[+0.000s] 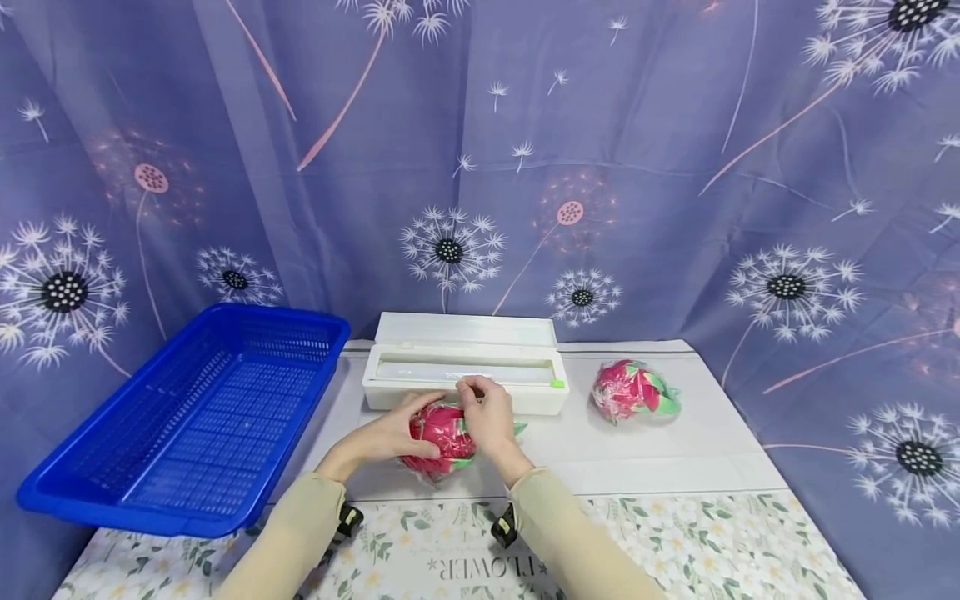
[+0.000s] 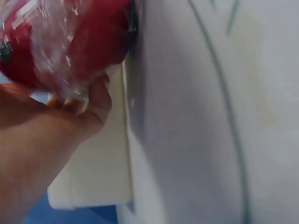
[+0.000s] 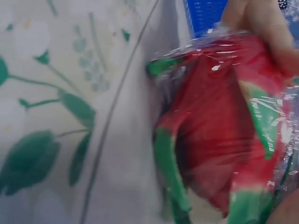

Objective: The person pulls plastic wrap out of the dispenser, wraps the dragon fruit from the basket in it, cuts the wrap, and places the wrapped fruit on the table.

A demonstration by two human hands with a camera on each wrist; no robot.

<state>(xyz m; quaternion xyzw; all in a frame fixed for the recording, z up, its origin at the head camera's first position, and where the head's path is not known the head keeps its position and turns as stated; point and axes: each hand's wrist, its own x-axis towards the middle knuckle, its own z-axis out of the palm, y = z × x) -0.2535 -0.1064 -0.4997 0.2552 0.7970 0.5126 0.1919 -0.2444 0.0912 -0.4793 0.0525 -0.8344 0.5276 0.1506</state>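
A red dragon fruit [image 1: 441, 435] with green-tipped scales, wrapped in shiny clear plastic film [image 3: 219, 60], is between my hands in front of the white film box. My left hand [image 1: 390, 432] grips the fruit from the left, thumb on the near side and fingers over the far top. In the left wrist view the fruit [image 2: 93, 37] sits above the thumb and the film is crinkled. My right hand [image 1: 487, 421] is at the fruit's right side, fingers curled, pinching the film near the top. Most of this hand is outside the right wrist view.
The white film box [image 1: 465, 400] stands behind the hands, lid [image 1: 465, 330] raised, with a film roll inside and a green slider [image 1: 557, 384] at its right. A second wrapped dragon fruit [image 1: 633, 390] lies to the right. A blue plastic basket [image 1: 225, 417] is at the left.
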